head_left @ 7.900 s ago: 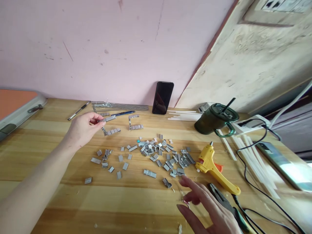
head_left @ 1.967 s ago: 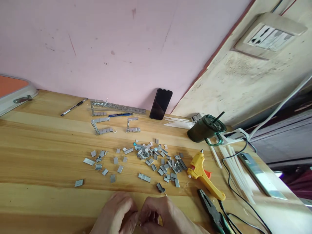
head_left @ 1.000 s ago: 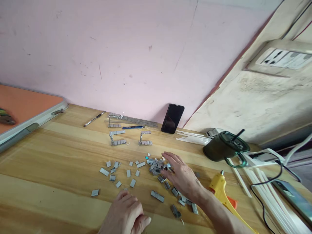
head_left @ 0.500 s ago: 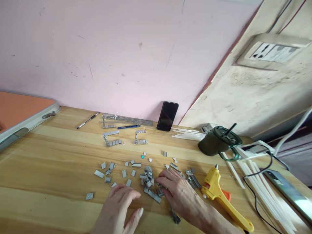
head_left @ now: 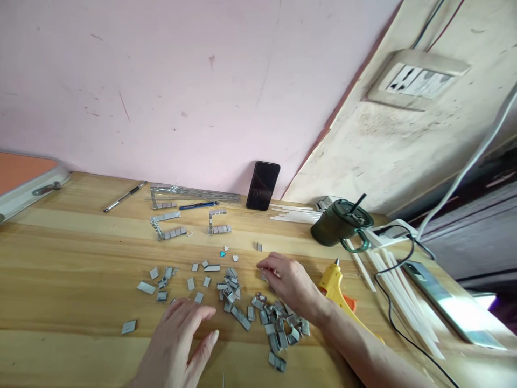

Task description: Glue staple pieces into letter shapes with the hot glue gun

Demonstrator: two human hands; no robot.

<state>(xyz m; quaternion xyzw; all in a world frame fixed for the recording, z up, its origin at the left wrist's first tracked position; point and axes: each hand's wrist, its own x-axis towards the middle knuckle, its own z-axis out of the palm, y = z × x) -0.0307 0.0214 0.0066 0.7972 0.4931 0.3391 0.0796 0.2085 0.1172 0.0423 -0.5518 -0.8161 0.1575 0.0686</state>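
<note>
My left hand is held low over the near part of the table, fingers loosely bent and thumb apart, holding nothing. To its right, my right hand reaches forward with fingers and thumb drawn together at the tabletop. A small pale piece shows partly under those fingertips; the rest of what they grip is hidden. Between the hands lies a pile of small grey rectangular pieces. A second pile of grey pieces lies below my right wrist. More grey pieces are scattered beyond my left hand.
Bent grey-tiled strips, a blue pen and thin wires lie towards the wall. A black phone leans there. On the right are a dark mug, a yellow glue gun, white sticks and a cable.
My right hand has moved forward off the grey pieces, uncovering the pile nearer me. My left hand keeps its open shape. The whole view has shifted, with things appearing further left.
</note>
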